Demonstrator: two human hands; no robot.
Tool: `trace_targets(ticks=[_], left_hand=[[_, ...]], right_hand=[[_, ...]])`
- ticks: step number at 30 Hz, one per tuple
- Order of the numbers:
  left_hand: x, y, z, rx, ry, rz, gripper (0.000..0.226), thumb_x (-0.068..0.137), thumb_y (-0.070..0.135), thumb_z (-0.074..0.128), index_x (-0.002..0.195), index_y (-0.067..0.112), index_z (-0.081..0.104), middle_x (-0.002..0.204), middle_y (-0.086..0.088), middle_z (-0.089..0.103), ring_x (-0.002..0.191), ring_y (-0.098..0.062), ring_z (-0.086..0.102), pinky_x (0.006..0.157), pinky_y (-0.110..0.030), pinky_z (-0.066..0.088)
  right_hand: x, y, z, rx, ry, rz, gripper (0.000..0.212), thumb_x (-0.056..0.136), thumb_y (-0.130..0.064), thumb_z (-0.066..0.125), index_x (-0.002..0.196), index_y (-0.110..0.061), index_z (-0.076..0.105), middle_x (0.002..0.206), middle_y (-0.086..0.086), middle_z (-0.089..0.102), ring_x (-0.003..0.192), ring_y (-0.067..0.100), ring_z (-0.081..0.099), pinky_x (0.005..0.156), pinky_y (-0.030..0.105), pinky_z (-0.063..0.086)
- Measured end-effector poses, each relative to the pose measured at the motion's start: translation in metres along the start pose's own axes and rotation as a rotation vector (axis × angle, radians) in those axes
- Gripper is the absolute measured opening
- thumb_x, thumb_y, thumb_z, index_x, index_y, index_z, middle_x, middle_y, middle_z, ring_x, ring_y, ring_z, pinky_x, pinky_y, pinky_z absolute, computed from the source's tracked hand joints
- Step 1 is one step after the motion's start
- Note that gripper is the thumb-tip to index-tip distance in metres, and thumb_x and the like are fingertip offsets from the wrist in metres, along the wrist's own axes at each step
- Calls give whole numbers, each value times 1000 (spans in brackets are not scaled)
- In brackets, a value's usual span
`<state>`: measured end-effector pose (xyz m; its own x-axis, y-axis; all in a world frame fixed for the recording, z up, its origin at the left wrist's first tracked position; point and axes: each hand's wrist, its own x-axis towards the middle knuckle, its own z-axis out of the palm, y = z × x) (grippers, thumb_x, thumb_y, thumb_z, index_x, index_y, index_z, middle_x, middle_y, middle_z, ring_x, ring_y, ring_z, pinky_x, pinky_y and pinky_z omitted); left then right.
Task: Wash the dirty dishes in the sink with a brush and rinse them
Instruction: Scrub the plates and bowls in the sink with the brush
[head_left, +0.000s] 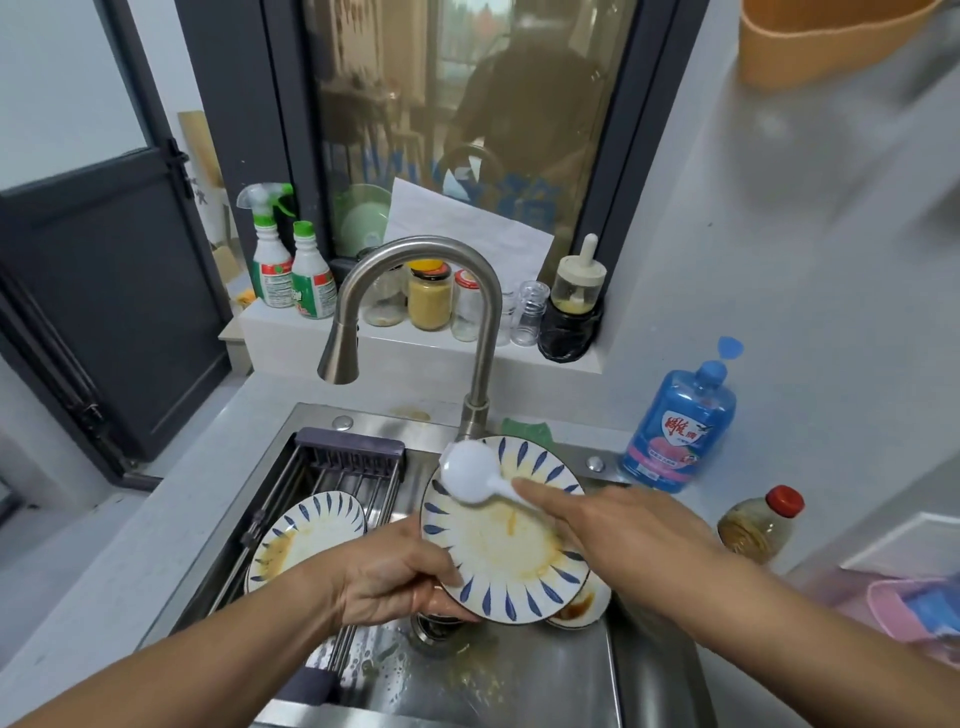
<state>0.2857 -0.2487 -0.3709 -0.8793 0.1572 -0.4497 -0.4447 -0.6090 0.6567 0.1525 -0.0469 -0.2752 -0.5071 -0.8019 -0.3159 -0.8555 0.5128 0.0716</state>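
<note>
My left hand (395, 577) grips the near-left rim of a white plate with blue leaf marks (498, 545), tilted up over the sink and smeared with yellow-brown sauce. My right hand (613, 530) holds the handle of a white round-headed brush (470, 473), index finger stretched along it; the brush head lies on the plate's far-left rim. A second stained plate of the same pattern (304, 535) rests on the drying rack at the left. Another dirty dish (584, 605) shows partly under the held plate.
A steel faucet (415, 291) arches over the sink (519, 680); no water runs from it. The rack (343, 467) spans the sink's left half. A blue detergent bottle (680, 431) and an oil bottle (758, 525) stand at the right. Jars and spray bottles line the sill.
</note>
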Motion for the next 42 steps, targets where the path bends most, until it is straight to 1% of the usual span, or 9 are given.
trace_targets(ticks=[3,6,12,16,20,25,31,38,42], left_hand=[[-1,-1,0,-96,60,88,52,92,-24,43,140,-5,44,129,-33,63,115,-52,63,88,-67,51],[0,2,2,-194,159,175,42,97,7,56,138,0,48,127,-30,65,114,-49,65,85,-71,50],[21,2,8,-301,298,223,72,91,63,46,135,7,49,121,-33,65,108,-52,66,81,-70,53],[20,5,3,-209,308,288,68,96,64,33,137,15,55,123,-16,72,111,-39,69,90,-65,54],[16,12,-2,-35,336,262,60,99,62,34,138,21,54,124,-8,73,113,-28,71,89,-53,59],[19,11,-1,115,238,194,64,99,64,34,143,22,50,132,-11,68,122,-31,65,101,-64,49],[25,13,2,-83,294,235,83,88,77,34,135,13,57,123,-19,69,105,-38,71,70,-51,64],[13,12,-5,74,366,180,40,107,35,45,129,3,59,115,-17,75,106,-32,73,88,-54,59],[18,12,1,237,290,48,36,96,-12,49,130,-1,52,112,-23,73,95,-37,74,70,-51,64]], right_hand=[[-4,13,0,-1,17,131,79,102,-13,33,152,-60,-5,129,5,61,109,32,61,86,44,54],[-16,14,12,201,-41,161,50,109,-42,26,151,-62,10,135,4,59,114,28,60,88,39,50],[-3,-34,39,586,-109,25,42,107,-49,36,147,-61,30,134,-2,60,115,22,57,94,35,47],[-12,-11,37,416,-121,35,41,106,-51,31,143,-67,21,109,-5,60,98,21,59,85,39,48],[-13,10,23,168,-89,175,44,109,-47,21,150,-61,12,127,7,61,110,29,61,87,39,48],[10,6,19,209,88,160,51,110,-41,23,151,-61,2,119,5,64,101,29,61,84,43,51],[5,-21,37,355,6,-33,44,106,-56,24,146,-68,8,90,-3,58,81,22,58,74,40,50],[-13,19,40,64,-69,142,56,110,-40,24,150,-61,-8,117,6,65,102,30,64,84,43,53],[4,7,21,-50,43,115,90,100,-7,37,151,-54,-20,107,7,61,95,32,65,69,39,45]])
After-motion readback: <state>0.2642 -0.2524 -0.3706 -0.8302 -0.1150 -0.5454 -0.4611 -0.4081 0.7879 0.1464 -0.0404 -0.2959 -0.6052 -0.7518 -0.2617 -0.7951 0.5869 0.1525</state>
